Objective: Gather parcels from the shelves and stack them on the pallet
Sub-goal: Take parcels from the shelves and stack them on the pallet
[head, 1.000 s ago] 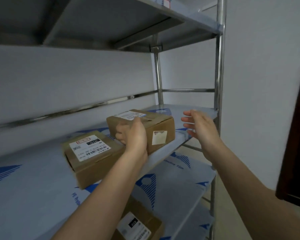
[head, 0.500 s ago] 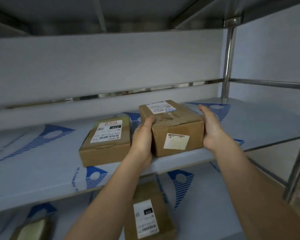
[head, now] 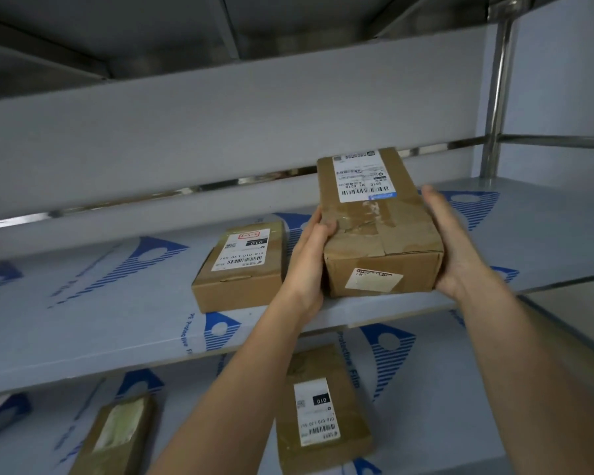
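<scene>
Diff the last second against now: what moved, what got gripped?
The right hand, open and clear of the taped parcel a second ago, closed onto its right side; the left hand kept its grip. The neighbouring parcel stayed on the shelf.

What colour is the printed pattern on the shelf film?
Blue, on the pale shelf film; the head view shows it.

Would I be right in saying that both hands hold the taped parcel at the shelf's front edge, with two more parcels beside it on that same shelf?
Not quite. The left hand and right hand do hold the taped parcel at the front edge of the shelf, but the head view shows only one more parcel beside it there. The other two lie on the shelf below.
</scene>
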Demonstrator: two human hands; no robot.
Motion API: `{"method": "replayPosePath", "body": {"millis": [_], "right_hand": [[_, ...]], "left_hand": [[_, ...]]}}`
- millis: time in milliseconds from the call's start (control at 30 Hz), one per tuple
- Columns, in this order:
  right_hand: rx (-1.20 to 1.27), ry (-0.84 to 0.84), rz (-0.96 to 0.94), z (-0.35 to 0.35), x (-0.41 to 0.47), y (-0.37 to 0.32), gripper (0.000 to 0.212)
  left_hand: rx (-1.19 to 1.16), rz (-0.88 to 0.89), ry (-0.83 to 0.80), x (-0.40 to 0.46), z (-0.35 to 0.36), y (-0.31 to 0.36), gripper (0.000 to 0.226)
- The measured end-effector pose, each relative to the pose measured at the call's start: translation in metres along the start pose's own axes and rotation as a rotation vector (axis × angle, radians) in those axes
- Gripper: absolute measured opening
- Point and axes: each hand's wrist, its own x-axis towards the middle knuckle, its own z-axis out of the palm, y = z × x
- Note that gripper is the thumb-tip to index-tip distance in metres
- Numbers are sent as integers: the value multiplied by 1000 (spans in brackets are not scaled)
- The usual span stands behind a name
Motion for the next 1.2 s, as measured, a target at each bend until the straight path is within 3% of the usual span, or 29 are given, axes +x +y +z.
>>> {"method": "replayPosePath", "body": {"millis": [300,367,433,500,567,700,733,867,967,1100,1200], "right_hand": [[-57,-62,-122,13,-16,7,34],[-80,-74,-167,16,-22,7,56],[-111,-71,-192,17,-30,8,99],[-126,-105,-228,22,-37,6,117],[-133,-140,-242,31,-45,2,113],[-72,-249,-173,57,-59,1,37],[-77,-286,-154,67,-62,4,32],[-154,-382,-133,120,-78,20,32],[-209,-453,-138,169,-91,42,48],[-316,-628,-62,248,-129,78,78],[-267,-674,-12,314,-158,118,64]], "left_hand": [[12,14,136,-41,6,17,68],[40,17,177,-53,5,20,69],[27,30,202,-65,4,23,64],[20,40,209,-77,2,31,55],[34,47,203,-88,-2,44,60],[76,73,208,-111,-18,74,76],[82,73,219,-119,-24,81,79],[156,62,308,-158,-56,97,75],[203,61,417,-196,-97,104,86],[230,65,557,-262,-163,122,80],[235,68,662,-320,-215,137,73]]}}
